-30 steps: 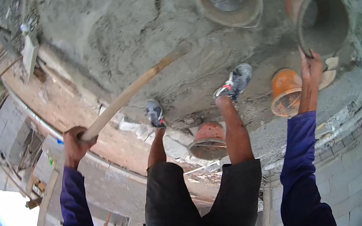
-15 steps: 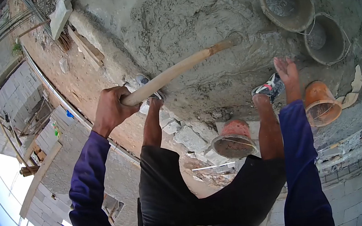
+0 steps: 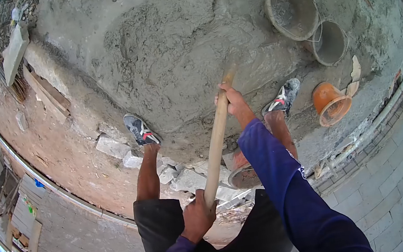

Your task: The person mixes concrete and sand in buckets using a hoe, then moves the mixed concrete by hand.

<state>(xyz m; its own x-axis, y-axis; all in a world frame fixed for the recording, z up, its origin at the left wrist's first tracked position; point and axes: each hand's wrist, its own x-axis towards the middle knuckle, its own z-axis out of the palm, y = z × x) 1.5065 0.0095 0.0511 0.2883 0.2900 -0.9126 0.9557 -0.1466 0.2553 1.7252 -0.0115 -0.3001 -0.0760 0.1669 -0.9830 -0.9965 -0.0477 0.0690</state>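
The wooden handle [image 3: 216,139] runs almost straight away from the body, its near end clasped in the left hand [image 3: 197,218] by the waist. Farther up, the right hand [image 3: 231,102] is closed round the shaft, nearer the buried working end. That far tip sinks into the wet grey mortar [image 3: 160,49] between the two shoes; buckets [image 3: 293,10] stand beyond, right.

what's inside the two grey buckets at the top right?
The upper grey bucket holds a grey layer, seemingly mortar, at its bottom. The lower grey bucket shows only grey-coated walls; its bottom is in shadow and cannot be made out.
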